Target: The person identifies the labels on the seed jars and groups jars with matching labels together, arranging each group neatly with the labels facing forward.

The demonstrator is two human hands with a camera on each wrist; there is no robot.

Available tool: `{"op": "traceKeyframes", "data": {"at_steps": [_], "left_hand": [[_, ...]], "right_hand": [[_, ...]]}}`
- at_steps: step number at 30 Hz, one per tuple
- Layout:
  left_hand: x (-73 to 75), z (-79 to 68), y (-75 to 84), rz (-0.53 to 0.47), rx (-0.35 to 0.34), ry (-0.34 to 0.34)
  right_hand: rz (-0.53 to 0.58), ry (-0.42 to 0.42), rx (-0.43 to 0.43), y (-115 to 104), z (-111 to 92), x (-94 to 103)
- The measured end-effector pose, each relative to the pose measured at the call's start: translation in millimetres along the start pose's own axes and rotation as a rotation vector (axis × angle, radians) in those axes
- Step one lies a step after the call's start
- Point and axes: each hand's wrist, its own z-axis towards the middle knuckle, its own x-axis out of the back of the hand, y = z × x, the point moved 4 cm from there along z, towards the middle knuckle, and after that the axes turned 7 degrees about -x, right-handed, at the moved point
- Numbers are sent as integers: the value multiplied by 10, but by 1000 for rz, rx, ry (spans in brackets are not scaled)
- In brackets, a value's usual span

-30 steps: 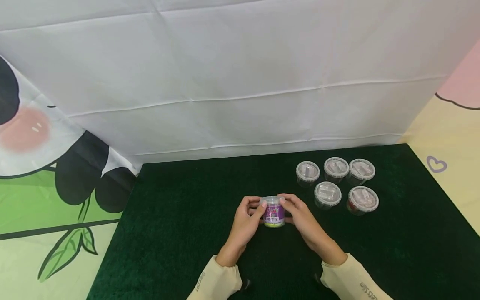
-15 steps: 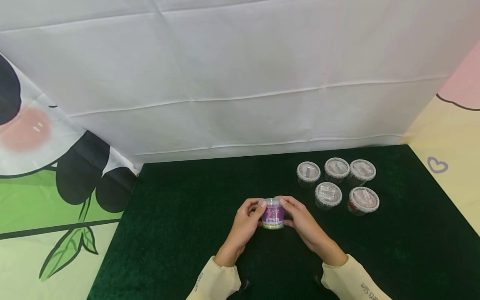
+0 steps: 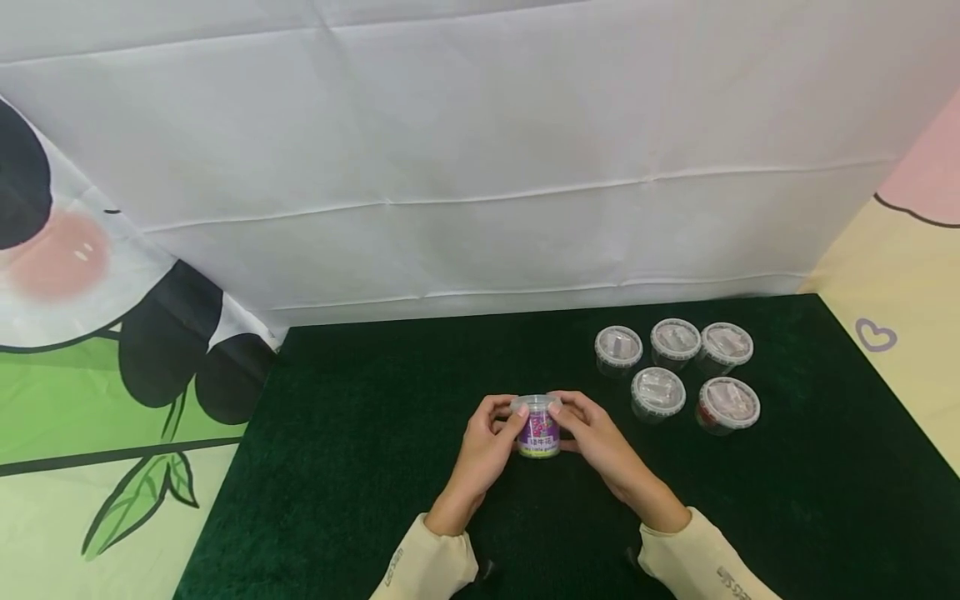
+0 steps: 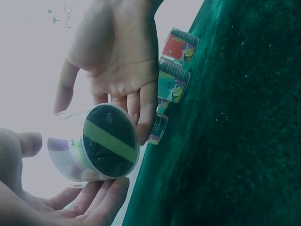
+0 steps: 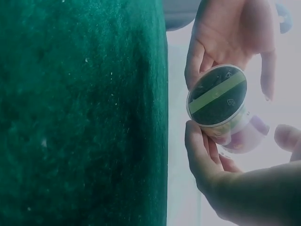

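A small clear plastic tub (image 3: 539, 432) with a purple label and a pale lid is held up between both hands, above the green cloth. My left hand (image 3: 483, 450) grips its left side, thumb on the front near the rim. On the other side my right hand (image 3: 600, 446) holds it the same way, fingers behind. Both wrist views show the tub's round base (image 4: 110, 141), dark with a pale green strip across it. In the right wrist view the fingers of my right hand (image 5: 211, 165) lie against the tub wall.
Several similar lidded tubs stand in a group at the back right: one at the left (image 3: 618, 350), one at the front (image 3: 657, 393) and one with red inside (image 3: 726, 406). A dark green cloth (image 3: 360, 467) covers the table. Behind it hangs a white fabric backdrop (image 3: 480, 167).
Both hands have shifted slightly left with the tub still between them. The tub's label has turned a little. The group of tubs stays where it was.
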Motion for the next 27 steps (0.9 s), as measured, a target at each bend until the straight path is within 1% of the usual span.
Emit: {"op": "traceKeyframes", "data": {"at_steps": [6,10,16,27], "left_hand": [[115,27,-5,-6,22,-27],[205,61,2,-13,28,-34],[371,112,18,-32,35,-20],[700,165,27,-47,35,-1]], "right_hand": [[-14,-36,7,-22,49,-49],[-33,-64,29,-79,97,-93],[-53,-103,63,-175,206,-172],[-102,-144,106,-311,460,-359]]}}
